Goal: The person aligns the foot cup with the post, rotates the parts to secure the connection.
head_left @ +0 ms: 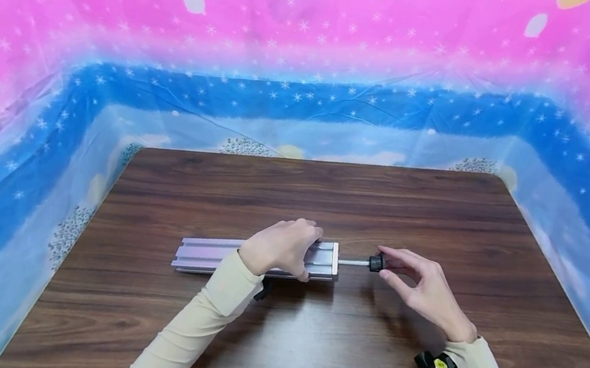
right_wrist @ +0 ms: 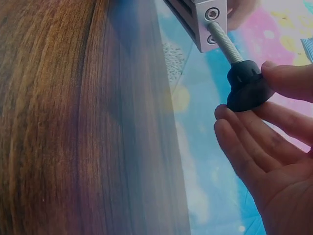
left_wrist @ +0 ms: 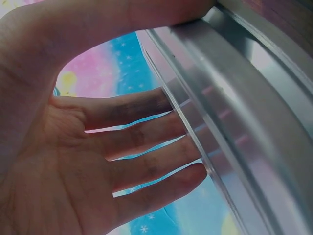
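Note:
A silver aluminium profile [head_left: 210, 253] lies lengthwise across the middle of the head view, with an end plate [head_left: 335, 262] on its right end. My left hand [head_left: 285, 246] grips it near that end, thumb on the near side and fingers on the far side. Out of the plate runs a threaded rod [right_wrist: 226, 43], tipped by a black levelling foot [right_wrist: 248, 88]. My right hand [head_left: 425, 284] pinches this foot between thumb and fingers. Two bolt heads, one of them a socket-head bolt [right_wrist: 212, 13], show on the plate beside the rod.
Under the work stretches a dark wood-grain table [head_left: 294, 190]. A pink and blue patterned cloth [head_left: 304, 100] hangs around its back and sides. A black wrist device [head_left: 433, 363] sits at the right cuff, and another [head_left: 262, 291] shows at the left wrist.

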`<action>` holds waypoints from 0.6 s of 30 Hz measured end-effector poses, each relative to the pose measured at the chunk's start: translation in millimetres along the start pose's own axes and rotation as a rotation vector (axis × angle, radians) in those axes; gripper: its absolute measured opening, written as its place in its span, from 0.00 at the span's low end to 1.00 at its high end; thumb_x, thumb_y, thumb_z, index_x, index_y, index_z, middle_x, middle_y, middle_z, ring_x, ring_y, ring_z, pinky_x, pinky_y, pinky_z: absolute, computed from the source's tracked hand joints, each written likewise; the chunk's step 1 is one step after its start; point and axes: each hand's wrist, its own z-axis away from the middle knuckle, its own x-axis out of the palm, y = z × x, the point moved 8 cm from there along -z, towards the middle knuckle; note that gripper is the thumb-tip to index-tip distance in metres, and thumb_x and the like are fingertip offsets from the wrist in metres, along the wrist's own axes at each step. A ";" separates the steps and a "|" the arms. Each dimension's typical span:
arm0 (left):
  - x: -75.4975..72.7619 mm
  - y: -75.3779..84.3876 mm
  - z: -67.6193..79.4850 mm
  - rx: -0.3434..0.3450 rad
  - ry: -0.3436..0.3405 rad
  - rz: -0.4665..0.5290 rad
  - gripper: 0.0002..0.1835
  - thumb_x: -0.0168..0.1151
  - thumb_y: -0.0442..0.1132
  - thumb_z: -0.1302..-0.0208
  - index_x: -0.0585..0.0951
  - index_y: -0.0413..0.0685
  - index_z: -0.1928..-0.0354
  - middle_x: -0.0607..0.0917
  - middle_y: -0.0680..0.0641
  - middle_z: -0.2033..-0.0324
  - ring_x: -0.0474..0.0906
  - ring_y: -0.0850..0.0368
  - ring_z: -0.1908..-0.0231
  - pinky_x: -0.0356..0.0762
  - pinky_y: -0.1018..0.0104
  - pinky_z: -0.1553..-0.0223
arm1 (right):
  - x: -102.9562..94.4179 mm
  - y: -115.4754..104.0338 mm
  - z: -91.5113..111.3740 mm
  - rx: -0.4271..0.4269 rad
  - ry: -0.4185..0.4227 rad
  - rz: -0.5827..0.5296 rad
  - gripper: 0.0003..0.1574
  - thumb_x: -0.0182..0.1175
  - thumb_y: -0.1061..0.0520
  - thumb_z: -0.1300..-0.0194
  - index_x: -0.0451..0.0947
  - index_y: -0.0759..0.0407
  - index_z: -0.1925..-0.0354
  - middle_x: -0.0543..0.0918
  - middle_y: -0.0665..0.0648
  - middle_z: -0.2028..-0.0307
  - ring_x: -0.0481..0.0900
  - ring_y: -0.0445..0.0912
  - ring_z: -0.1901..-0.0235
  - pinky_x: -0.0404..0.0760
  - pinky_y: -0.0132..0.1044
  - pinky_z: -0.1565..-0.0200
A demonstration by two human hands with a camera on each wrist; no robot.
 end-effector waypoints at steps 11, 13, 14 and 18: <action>3.1 -4.9 -3.0 0.002 -0.002 -0.014 0.26 0.83 0.42 0.59 0.80 0.45 0.58 0.78 0.52 0.67 0.73 0.56 0.66 0.77 0.61 0.62 | 4.9 12.8 -5.6 0.098 -0.035 0.004 0.24 0.65 0.61 0.32 0.79 0.63 0.39 0.86 0.61 0.47 0.85 0.33 0.55 0.81 0.23 0.54; 3.2 -5.4 -3.3 0.003 -0.004 -0.015 0.26 0.83 0.43 0.58 0.80 0.45 0.58 0.78 0.52 0.67 0.73 0.56 0.66 0.77 0.60 0.62 | 5.9 14.9 -6.4 0.113 -0.049 0.005 0.23 0.64 0.60 0.31 0.79 0.63 0.38 0.86 0.62 0.47 0.85 0.33 0.56 0.82 0.24 0.54; 3.5 -5.8 -3.5 0.003 -0.007 -0.017 0.26 0.83 0.43 0.58 0.80 0.45 0.57 0.78 0.51 0.67 0.73 0.56 0.66 0.77 0.61 0.62 | 6.5 16.3 -6.7 0.125 -0.058 0.006 0.23 0.63 0.59 0.30 0.78 0.63 0.38 0.86 0.62 0.46 0.86 0.34 0.57 0.82 0.25 0.55; 3.6 -6.9 -5.3 0.000 -0.016 -0.027 0.27 0.82 0.43 0.56 0.80 0.44 0.55 0.78 0.51 0.65 0.73 0.56 0.66 0.77 0.62 0.62 | 7.6 21.6 -7.5 0.176 -0.082 0.027 0.22 0.60 0.55 0.26 0.79 0.61 0.39 0.87 0.59 0.49 0.87 0.35 0.60 0.84 0.28 0.58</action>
